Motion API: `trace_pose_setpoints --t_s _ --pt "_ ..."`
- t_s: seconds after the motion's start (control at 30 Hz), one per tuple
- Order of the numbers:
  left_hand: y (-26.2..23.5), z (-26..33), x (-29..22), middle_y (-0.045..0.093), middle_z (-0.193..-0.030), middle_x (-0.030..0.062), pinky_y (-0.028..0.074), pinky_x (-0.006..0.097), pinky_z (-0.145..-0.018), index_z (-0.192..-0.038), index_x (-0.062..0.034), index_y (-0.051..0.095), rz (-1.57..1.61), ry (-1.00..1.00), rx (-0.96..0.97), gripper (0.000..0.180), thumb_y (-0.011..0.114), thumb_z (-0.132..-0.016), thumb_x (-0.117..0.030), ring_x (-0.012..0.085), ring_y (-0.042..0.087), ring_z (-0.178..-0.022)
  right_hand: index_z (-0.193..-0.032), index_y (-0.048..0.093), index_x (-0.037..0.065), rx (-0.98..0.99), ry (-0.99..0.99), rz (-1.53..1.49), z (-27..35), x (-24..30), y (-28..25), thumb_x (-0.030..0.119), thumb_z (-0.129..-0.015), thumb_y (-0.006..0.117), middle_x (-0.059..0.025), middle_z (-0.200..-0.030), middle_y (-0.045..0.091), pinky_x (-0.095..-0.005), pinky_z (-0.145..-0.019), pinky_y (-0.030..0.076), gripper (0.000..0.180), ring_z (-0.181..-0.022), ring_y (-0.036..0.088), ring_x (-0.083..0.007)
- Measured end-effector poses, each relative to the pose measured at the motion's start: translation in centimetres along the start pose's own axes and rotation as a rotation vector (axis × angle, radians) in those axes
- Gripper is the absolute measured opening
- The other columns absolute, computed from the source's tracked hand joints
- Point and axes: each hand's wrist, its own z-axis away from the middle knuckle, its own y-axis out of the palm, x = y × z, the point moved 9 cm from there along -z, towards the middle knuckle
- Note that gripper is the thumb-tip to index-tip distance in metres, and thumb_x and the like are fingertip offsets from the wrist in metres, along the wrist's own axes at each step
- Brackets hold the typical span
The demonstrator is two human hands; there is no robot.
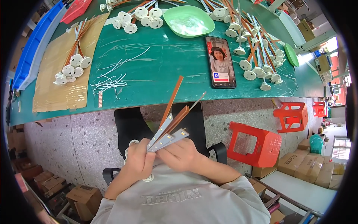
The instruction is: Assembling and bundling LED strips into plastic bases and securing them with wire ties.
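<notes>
In front of my chest, both hands hold a fanned bundle of LED strips (173,139), white with small yellow LEDs on the faces and brown on the backs. My left hand (138,161) is closed round the lower part of the bundle. With bent fingers, my right hand (179,154) grips strips on the bundle's right side. The strips' upper ends spread toward the table edge. White round end caps (148,178) peek out beside and below my left hand; the rest of that end is hidden.
On the green table (149,80) lie white ties (112,86), a phone (220,61), a green bowl (169,23) and several capped-strip bundles (257,67). A tied bundle (76,61) rests on cardboard (46,84), beside a blue tray (35,46). Red stools (266,147) stand at right.
</notes>
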Motion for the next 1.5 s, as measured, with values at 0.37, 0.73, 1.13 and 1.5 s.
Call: trace_pose_setpoints --t_s 0.37,0.73,1.13,1.5 --pt "-0.3 0.4 -0.6 0.056 -0.067 0.014 0.042 0.04 -0.052 -0.092 0.007 0.056 -0.131 0.172 -0.137 0.027 0.05 -0.09 -0.019 0.0326 0.054 -0.053 -0.09 0.063 -0.001 0.068 0.844 -0.946 4.0 -3.1 3.8 0.011 -0.092 0.059 -0.0068 -0.071 0.06 -0.0255 -0.049 0.043 0.013 -0.058 0.056 -0.013" --pt "0.0 0.0 0.5 0.056 -0.069 0.0159 0.041 0.038 -0.051 -0.102 0.0079 0.052 0.168 -0.061 -0.001 0.033 0.045 -0.097 -0.023 0.032 0.055 -0.054 -0.089 0.069 -0.002 -0.096 0.066 -0.25 -0.2 -0.2 -1.4 -0.003 -0.069 0.076 -0.0098 -0.079 0.067 -0.029 -0.056 0.054 0.022 -0.061 0.065 -0.021" --pt "-0.4 1.8 1.8 0.058 -0.068 0.0121 0.043 0.034 -0.052 -0.101 0.0071 0.053 0.191 0.024 -0.158 0.037 0.046 -0.096 -0.029 0.0259 0.058 -0.055 -0.092 0.066 -0.001 0.156 1.454 -1.614 6.2 -2.6 7.6 0.007 -0.089 0.068 -0.0043 -0.078 0.066 -0.0243 -0.05 0.046 0.008 -0.061 0.059 -0.0075" --pt "-4.2 1.4 1.6 0.055 -0.074 0.0042 0.036 0.026 -0.054 -0.115 0.0019 0.045 0.512 -0.119 -0.209 0.045 0.059 -0.095 -0.036 0.0086 0.048 -0.063 -0.085 0.048 0.01 0.214 1.058 -1.451 -0.8 -3.5 8.5 0.003 -0.073 0.083 0.0056 -0.064 0.05 -0.0204 -0.05 0.034 0.037 -0.059 0.048 -0.0011"
